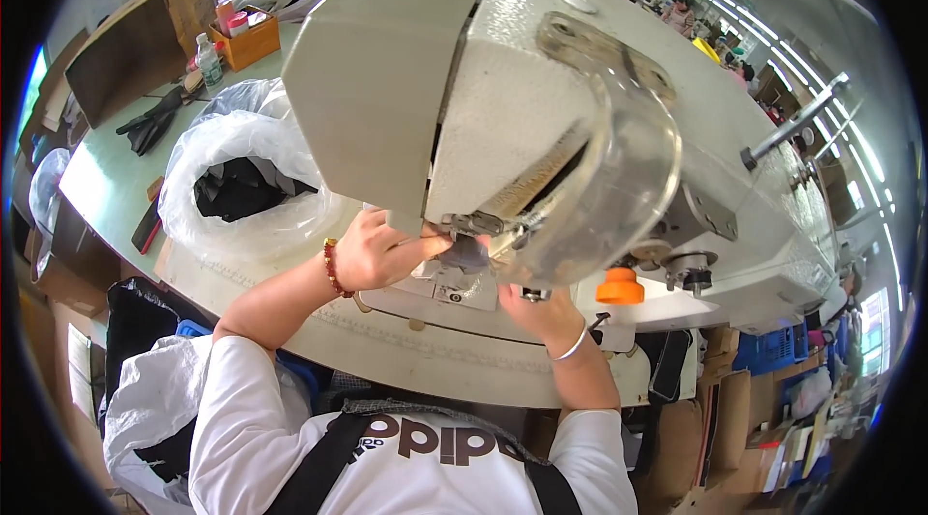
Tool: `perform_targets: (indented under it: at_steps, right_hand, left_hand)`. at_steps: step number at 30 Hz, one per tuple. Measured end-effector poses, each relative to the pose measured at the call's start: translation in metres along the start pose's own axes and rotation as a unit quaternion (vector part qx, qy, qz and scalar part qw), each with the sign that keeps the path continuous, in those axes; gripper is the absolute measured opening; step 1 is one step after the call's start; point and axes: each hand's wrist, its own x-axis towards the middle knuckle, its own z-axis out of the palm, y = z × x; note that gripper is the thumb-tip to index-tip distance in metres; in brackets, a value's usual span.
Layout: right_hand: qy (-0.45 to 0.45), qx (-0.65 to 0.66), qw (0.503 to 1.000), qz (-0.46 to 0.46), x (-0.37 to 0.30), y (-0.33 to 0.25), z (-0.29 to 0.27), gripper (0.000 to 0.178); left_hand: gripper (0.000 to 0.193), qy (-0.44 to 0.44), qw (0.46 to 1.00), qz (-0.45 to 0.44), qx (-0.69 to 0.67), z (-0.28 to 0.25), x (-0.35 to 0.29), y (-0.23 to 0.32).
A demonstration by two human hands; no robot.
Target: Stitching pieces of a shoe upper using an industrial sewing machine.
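Note:
A big light-grey sewing machine (387,51) fills the middle. Under its head, by the needle area, lies a small dark grey piece of fabric (468,254). My left hand (379,254), with a red bead bracelet, comes in from the left; its thumb and fingers are closed on the edge of that piece. From the right reaches my right hand (543,312), with a silver bangle, close beside the needle area. The clear plastic guard (628,177) and machine parts hide most of its fingers, so their grip does not show.
Left of the machine, a white plastic bag (184,186) holds black pieces. Behind it stand a clear bottle (208,61) and an orange box (253,42) with thread spools. An orange knob (620,287) juts out near my right hand. Cardboard boxes (677,457) sit at lower right.

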Motion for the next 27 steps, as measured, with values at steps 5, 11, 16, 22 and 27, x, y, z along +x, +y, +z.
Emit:
perform_targets:
  at_steps: [5,11,16,22,27]
  right_hand:
    - [0.105,0.144,0.978,0.108,0.027,-0.006,0.003,0.024]
    - [0.1,-0.095,0.99,0.029,0.035,-0.052,-0.054,0.014]
    - [0.094,-0.104,0.989,0.047,0.011,-0.114,-0.11,0.047]
    - [0.107,-0.062,0.991,0.048,-0.027,-0.148,-0.168,0.045]
    - [0.114,-0.052,0.969,0.211,-0.076,-0.12,-0.235,0.027]
  left_hand:
    - [0.032,0.016,1.0,0.011,0.02,-0.004,0.012,0.001]
    - [0.028,-0.009,1.0,0.006,0.0,-0.025,0.024,0.014]
    - [0.03,0.003,0.992,0.018,-0.125,-0.049,0.031,0.052]
    - [0.019,0.035,0.98,0.0,-0.196,-0.086,0.046,0.099]
    - [0.016,0.019,0.99,0.011,-0.138,-0.085,0.051,0.099]
